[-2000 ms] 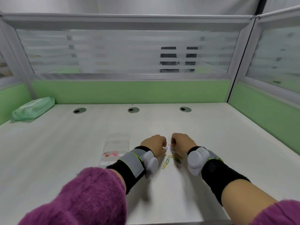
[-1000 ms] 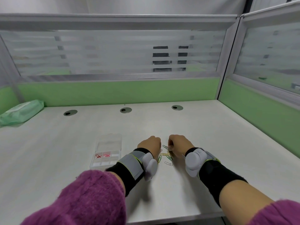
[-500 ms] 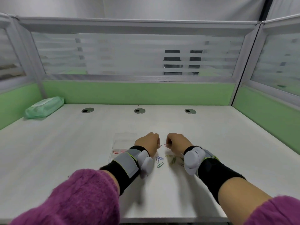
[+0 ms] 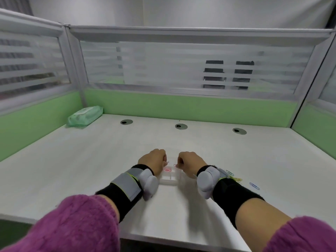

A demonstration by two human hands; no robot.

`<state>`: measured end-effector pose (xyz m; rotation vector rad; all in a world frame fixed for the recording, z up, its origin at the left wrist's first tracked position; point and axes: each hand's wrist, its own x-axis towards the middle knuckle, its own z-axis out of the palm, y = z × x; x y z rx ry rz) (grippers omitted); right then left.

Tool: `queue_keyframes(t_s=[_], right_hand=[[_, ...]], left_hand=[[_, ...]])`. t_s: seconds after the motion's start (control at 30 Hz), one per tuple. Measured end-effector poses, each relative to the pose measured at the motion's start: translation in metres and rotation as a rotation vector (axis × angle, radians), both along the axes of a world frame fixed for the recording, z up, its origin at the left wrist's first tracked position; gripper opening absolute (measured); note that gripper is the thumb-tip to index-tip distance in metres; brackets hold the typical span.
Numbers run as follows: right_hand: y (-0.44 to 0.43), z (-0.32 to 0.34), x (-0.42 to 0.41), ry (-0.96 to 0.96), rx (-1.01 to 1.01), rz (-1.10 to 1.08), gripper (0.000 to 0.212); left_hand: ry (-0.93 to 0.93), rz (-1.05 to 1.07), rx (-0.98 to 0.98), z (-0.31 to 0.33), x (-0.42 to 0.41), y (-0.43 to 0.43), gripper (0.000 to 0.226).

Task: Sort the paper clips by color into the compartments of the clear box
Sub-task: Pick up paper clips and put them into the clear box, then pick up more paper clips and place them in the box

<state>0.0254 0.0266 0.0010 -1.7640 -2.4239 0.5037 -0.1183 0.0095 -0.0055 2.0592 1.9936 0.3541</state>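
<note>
1. Fingers (image 4: 164,160) of the left hand (image 4: 153,161) are curled shut and pinch a small red paper clip (image 4: 167,162) at their tips; the fingers of the right hand (image 4: 190,163) are curled shut the same way on another red clip (image 4: 175,165).
2. Both hands sit above the middle of the white table (image 4: 91,160), the left one over the left edge of the clear box (image 4: 170,179), the right one over its right edge.
3. Purple sleeves (image 4: 78,226) cover the forearms at the near edge, and each wrist carries a black band with a grey device (image 4: 150,184).
4. A green pack of wipes (image 4: 85,115) lies at the far left corner, against the green partition.
5. Between the two hands, the clear box rests on the table, with red clips (image 4: 168,170) in one far compartment; its near compartments look bare, though blur makes this uncertain.
6. Right of the right wrist, loose clips lie on the table: a green clip (image 4: 230,172), some yellow clips (image 4: 237,179) and a blue clip (image 4: 254,186), the blue one farthest right.
</note>
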Motion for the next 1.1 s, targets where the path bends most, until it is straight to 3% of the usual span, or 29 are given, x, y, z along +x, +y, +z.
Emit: queue_keyframes(t_s=[0.1,0.23,0.37,0.53,0.63,0.77,0.93,1.1], right_hand=[[0.0,-0.003,-0.013,-0.001,0.002,0.008,0.009],[0.003,-0.009,-0.026,-0.021,-0.002,0.012,0.031],[0.005,-0.011,-0.033,-0.028,-0.01,0.005,0.013],[0.004,-0.007,-0.028,-0.006,-0.022,0.008,0.016],[0.004,-0.008,-0.02,0.019,0.006,-0.008,0.007],[0.003,-0.007,-0.003,0.035,0.025,-0.039,0.02],[0.004,-0.009,0.015,0.029,0.036,-0.076,0.008],[0.004,-0.011,0.025,0.038,0.035,-0.099,0.017]], left_hand=[[-0.013,0.009,0.0,-0.002,-0.01,-0.003,0.015],[-0.025,0.022,-0.006,-0.004,-0.019,-0.005,0.012],[-0.032,0.026,-0.008,-0.007,-0.024,-0.005,0.011],[-0.046,0.006,-0.004,-0.006,-0.019,-0.004,0.014],[-0.043,-0.017,-0.004,-0.006,-0.012,-0.003,0.014],[-0.05,-0.054,-0.006,-0.004,0.003,0.0,0.014],[-0.037,-0.094,-0.022,-0.008,0.023,0.004,0.016],[-0.003,-0.089,-0.028,-0.012,0.03,0.007,0.016]])
